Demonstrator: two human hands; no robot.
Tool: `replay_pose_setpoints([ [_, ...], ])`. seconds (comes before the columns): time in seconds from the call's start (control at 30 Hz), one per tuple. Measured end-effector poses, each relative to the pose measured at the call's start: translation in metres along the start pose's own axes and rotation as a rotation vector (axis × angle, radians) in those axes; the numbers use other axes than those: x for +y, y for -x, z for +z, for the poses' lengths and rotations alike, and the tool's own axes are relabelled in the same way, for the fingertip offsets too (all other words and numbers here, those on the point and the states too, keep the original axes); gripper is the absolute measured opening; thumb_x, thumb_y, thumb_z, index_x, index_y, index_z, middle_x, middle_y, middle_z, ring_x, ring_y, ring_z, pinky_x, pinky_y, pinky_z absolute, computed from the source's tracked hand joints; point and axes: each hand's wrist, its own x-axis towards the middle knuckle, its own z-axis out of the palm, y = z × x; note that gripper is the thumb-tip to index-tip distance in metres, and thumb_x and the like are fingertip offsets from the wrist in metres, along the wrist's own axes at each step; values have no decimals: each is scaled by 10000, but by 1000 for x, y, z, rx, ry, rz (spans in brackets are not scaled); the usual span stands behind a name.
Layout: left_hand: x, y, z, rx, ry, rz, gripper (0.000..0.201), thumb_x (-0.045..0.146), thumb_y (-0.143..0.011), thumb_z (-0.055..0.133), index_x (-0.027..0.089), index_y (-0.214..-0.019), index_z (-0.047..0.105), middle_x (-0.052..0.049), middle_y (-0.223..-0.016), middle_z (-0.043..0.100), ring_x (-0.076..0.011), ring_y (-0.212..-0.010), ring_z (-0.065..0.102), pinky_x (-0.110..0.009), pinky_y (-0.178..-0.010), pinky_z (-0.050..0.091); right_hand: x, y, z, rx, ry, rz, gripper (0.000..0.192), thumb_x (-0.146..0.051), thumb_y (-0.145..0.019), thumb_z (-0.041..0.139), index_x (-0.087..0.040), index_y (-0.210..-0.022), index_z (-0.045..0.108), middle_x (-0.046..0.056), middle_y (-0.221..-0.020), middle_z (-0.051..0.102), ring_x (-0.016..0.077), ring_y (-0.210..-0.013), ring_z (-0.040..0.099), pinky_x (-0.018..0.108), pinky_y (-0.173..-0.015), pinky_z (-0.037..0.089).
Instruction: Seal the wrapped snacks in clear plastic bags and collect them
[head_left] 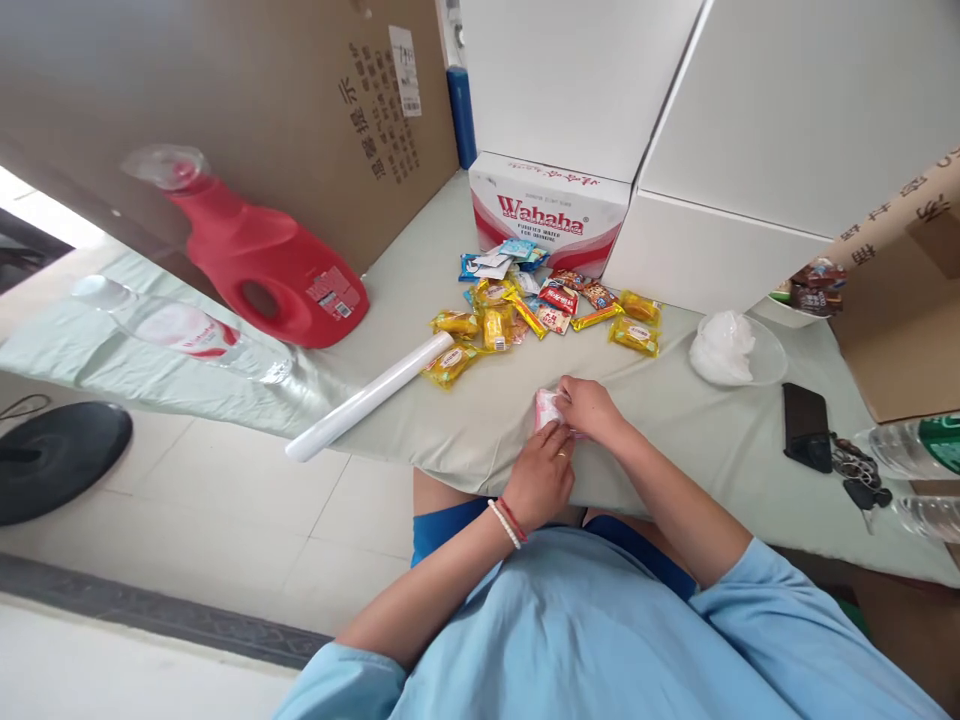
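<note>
My left hand (pixel 541 472) and my right hand (pixel 589 406) meet at the table's near edge, both closed on a small pink packet (pixel 546 408) that lies between them. A little beyond the hands lies a loose heap of snack packets (pixel 541 308), mostly yellow, with some red and blue ones. A white roll (pixel 369 396) lies slantwise to the left of the hands, its near end sticking out past the table edge.
A red detergent jug (pixel 270 270) and a clear water bottle (pixel 187 330) lie on their sides at left. A Wahaha box (pixel 547 212) and white boxes (pixel 750 150) stand behind. A bowl with white plastic (pixel 731 347), a phone (pixel 804 422), keys (pixel 855 470) and bottles (pixel 915 445) are at right.
</note>
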Motion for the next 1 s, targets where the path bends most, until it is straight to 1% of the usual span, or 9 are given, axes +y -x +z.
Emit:
replay_pose_setpoints([
  [0.07,-10,4,-9,161,113,-124,362,137,-958,467,187,-1231,698,-128,-1284,701,-260,-1281,593,-456,-1103,485,0,7,7,21,21,-11,206,-237,-1027,473,-178,-1103,655,130,-1062,723,242,-902,661,313,-727,408],
  [0.13,-18,1,-15,286,89,-347,303,182,-995,462,192,-1166,711,-129,-1183,702,-265,-1162,613,-454,-1044,501,-2,17,16,63,40,-23,230,-206,-1041,420,-171,-1136,627,149,-1117,685,245,-902,642,327,-750,422],
  [0.2,-22,-9,-19,243,-11,-503,260,273,-1001,513,183,-1135,718,-145,-1119,684,-302,-1095,603,-477,-978,503,-4,26,27,119,50,-44,213,-157,-1019,422,-165,-1103,617,158,-1107,655,253,-902,616,345,-787,438],
  [0.33,-21,-35,-16,37,-96,-549,217,278,-975,535,188,-1009,730,-146,-1043,664,-326,-1057,586,-482,-922,482,-8,35,46,235,10,-122,182,-130,-983,456,-167,-1079,607,161,-1080,627,284,-985,562,394,-886,457],
  [0.53,-22,-40,-9,131,134,-595,187,261,-908,623,180,-1052,712,-125,-1063,666,-293,-1055,612,-452,-966,496,-3,50,53,289,-213,-129,277,-139,-980,419,-168,-1176,613,162,-1126,600,280,-1028,561,432,-938,502],
  [0.67,-9,-35,-10,329,334,-446,247,245,-889,656,197,-1131,650,-94,-1065,655,-243,-992,643,-392,-893,553,6,72,45,358,-652,-91,299,-290,-1023,449,-218,-1288,568,146,-1227,602,262,-1164,588,459,-1066,500],
  [0.77,9,-32,-5,387,308,-233,278,245,-943,616,222,-1221,622,-111,-1179,659,-242,-1086,652,-395,-935,563,16,92,40,358,-1118,74,352,-495,-1028,484,-265,-1290,525,103,-1234,644,236,-1120,645,421,-997,562],
  [0.87,28,-28,7,317,178,83,370,156,-966,543,252,-1316,621,-125,-1290,677,-261,-1236,628,-442,-1020,538,32,111,41,338,-1465,241,482,-637,-996,489,-278,-1317,492,90,-1244,674,237,-1106,679,402,-924,598],
  [1.0,48,-23,23,87,131,386,505,74,-921,496,262,-1372,624,-119,-1388,675,-289,-1381,562,-519,-1112,495,60,134,53,350,-1474,314,537,-647,-899,660,-269,-1269,568,83,-1262,697,249,-1162,663,396,-965,582],
])
